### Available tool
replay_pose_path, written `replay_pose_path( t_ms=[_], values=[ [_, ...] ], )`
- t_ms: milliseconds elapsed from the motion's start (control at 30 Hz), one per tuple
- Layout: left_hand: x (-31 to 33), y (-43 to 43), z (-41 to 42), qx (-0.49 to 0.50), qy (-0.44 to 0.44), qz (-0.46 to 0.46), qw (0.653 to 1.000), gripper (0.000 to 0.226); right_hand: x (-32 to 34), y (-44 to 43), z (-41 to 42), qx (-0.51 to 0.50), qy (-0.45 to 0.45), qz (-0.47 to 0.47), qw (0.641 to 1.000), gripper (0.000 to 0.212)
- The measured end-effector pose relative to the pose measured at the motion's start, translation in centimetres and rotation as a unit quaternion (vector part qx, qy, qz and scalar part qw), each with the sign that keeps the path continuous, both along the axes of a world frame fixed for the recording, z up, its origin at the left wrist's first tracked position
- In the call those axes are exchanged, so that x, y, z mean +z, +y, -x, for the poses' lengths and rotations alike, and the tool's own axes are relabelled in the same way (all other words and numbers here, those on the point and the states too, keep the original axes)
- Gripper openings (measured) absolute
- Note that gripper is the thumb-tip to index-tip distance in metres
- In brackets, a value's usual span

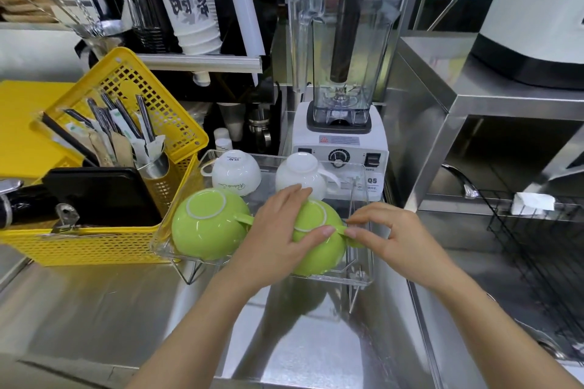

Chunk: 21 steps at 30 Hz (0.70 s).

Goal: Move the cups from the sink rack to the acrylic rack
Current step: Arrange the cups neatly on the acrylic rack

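Note:
The clear acrylic rack stands in the middle of the steel counter. Upside down in it are two white cups at the back and two green cups at the front. The left green cup stands free. My left hand lies flat over the right green cup, fingers across its base. My right hand pinches that cup's handle between thumb and fingers. The black wire sink rack is at the right, with no cups showing on it.
A yellow basket with cutlery and a black tray sits just left of the acrylic rack. A white blender stands right behind it. A raised steel shelf is at the right, and bare steel counter lies in front.

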<state>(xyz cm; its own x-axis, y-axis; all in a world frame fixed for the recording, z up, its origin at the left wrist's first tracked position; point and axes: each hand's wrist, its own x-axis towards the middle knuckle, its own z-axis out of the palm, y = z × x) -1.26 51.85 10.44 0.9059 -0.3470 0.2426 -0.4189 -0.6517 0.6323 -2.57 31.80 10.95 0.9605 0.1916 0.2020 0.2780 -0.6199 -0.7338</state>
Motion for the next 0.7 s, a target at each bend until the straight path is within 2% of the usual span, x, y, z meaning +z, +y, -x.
replay_pose_path(
  t_ms=[100,167,233,300,333,400,433,467,567,633,700],
  values=[
    [1.2,0.8,-0.8,0.020,-0.014,0.038,0.999,0.072,0.7,-0.1,-1.0,-0.044,-0.027,-0.019,0.998,0.014],
    [2.4,1.2,-1.9,0.037,-0.020,0.055,0.998,0.056,0.9,0.0,-2.2,-0.077,-0.036,-0.027,0.996,0.017],
    [3.5,1.4,-3.3,0.026,0.002,0.058,0.998,0.042,0.8,0.2,-3.3,-0.079,-0.033,0.001,0.996,0.028],
    [4.2,1.4,-4.6,0.011,0.046,0.063,0.997,0.016,0.6,0.7,-4.1,-0.052,-0.020,0.055,0.997,0.043],
    [4.6,1.3,-5.0,-0.002,0.056,0.060,0.997,0.012,0.5,0.9,-4.4,-0.044,-0.016,0.081,0.996,0.046],
    [4.7,1.2,-6.0,-0.011,0.065,0.067,0.996,0.022,0.4,1.5,-4.8,-0.053,-0.017,0.117,0.992,0.042],
    [4.4,1.3,-6.6,-0.010,0.076,0.080,0.994,0.020,0.3,1.8,-5.1,-0.069,-0.017,0.112,0.991,0.041],
    [4.0,1.5,-7.1,-0.011,0.079,0.078,0.994,0.020,0.4,2.0,-5.4,-0.089,-0.014,0.091,0.992,0.040],
    [2.9,1.4,-7.6,-0.005,0.085,0.049,0.995,0.046,0.4,2.1,-6.4,-0.135,0.010,0.027,0.990,0.034],
    [2.2,1.3,-7.4,-0.007,0.093,0.049,0.994,0.043,0.3,2.0,-6.6,-0.139,0.023,0.017,0.990,0.027],
    [2.4,1.2,-6.8,0.001,0.098,0.051,0.994,0.025,0.2,2.1,-6.6,-0.134,0.025,0.020,0.990,0.023]
  ],
)
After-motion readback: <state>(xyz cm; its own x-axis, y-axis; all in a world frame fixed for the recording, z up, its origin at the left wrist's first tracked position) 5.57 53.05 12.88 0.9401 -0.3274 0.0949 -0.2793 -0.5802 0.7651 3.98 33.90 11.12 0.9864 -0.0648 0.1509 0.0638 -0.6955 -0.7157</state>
